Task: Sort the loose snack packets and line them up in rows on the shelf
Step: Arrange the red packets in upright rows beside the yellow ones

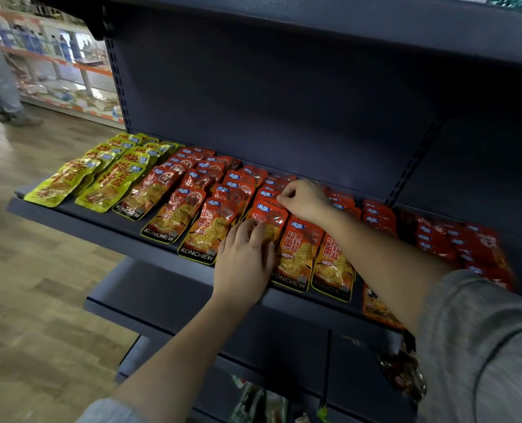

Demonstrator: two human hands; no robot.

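Left hand (pixel 244 264) presses flat, fingers straight, on a near red packet (pixel 266 222); right hand (pixel 304 200) pinches a packet farther back on the shelf (pixel 107 222)

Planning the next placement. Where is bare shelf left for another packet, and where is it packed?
Bare shelf runs along the back panel, behind the red packet rows, widest toward the right. A thin bare strip lies along the front lip left of the left hand. Crowded: yellow packets at far left, red rows mid-shelf around the right hand, and the loose red packets at right.
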